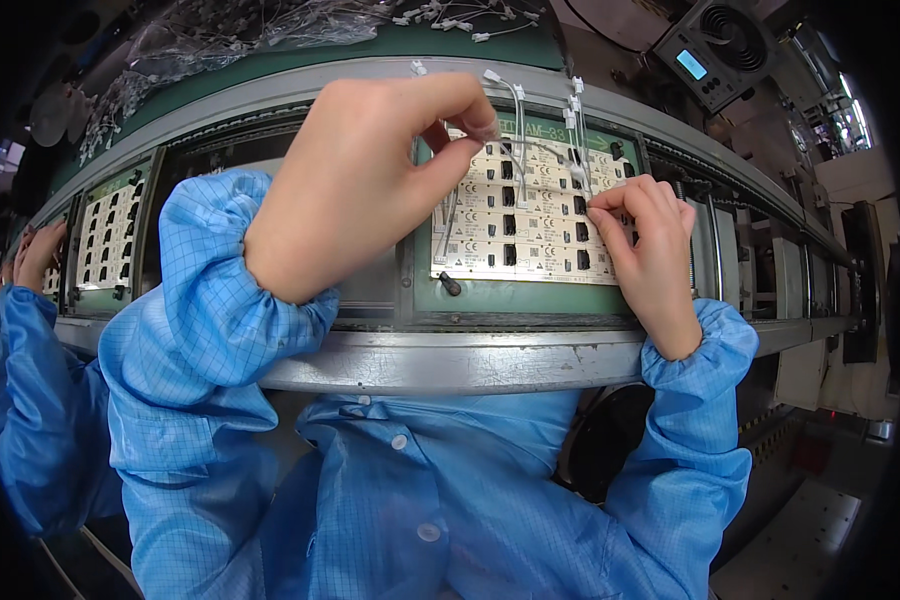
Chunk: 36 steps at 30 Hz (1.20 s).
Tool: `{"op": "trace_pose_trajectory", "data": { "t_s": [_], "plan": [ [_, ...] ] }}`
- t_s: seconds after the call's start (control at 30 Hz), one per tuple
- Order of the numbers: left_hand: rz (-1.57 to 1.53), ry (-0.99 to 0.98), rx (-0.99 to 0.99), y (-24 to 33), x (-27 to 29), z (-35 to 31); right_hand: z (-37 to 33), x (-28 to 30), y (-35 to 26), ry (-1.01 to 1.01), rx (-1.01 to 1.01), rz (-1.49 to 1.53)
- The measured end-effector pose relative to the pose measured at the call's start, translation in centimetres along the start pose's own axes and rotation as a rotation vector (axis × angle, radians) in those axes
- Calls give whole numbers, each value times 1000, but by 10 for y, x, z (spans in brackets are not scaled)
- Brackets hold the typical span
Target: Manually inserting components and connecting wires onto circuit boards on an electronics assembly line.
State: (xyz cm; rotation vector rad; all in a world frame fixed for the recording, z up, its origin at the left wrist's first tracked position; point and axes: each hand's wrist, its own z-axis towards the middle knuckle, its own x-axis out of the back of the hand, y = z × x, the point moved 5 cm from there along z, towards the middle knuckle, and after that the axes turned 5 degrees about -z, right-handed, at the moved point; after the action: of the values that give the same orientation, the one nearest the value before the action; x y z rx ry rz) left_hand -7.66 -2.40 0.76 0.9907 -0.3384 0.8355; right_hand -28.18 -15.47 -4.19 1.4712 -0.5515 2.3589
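A panel of white circuit boards (490, 262) with rows of black parts lies in a green fixture (530, 298) in front of me. Over its upper left, my left hand (370, 170) pinches thumb and forefinger on a thin cable (540, 147), which runs right toward a small white connector (577, 174). My right hand (650, 230) is closed at the panel's right side, fingertips beside a black part (582, 206). Whatever those fingertips hold is too small to make out. Several white-ended cables (519, 110) lie across the panel's upper part.
A metal rail (450, 362) runs along my side of the line. To the left, another board panel (105, 235) sits near a co-worker's hand (40, 255). Loose cables and clear plastic bags (260, 30) lie on the green surface behind. A device with a lit screen (691, 64) stands far right.
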Motion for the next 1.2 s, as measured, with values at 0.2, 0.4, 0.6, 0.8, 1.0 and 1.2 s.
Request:
{"op": "trace_pose_trajectory", "data": {
  "t_s": [0.2, 0.4, 0.6, 0.8, 1.0, 1.2],
  "plan": [
    [63, -20, 0, 16, 3, -14, 6, 11, 2, -115, 194, 17],
    [513, -35, -255, 52, -11, -31, 32, 22, 9, -309, 218, 75],
    [581, -205, -252, 58, -49, -60, 140, -25, 22, 46, 224, -124],
    [375, -163, -229, 58, -42, -54, 213, -81, 84, -13, 66, -103],
    [395, 73, -246, 63, -17, -36, 225, -88, 65, -59, 249, -308],
    [501, 8, -172, 50, -55, -26, 200, -39, 53, 65, 260, 2]
  ]
}}
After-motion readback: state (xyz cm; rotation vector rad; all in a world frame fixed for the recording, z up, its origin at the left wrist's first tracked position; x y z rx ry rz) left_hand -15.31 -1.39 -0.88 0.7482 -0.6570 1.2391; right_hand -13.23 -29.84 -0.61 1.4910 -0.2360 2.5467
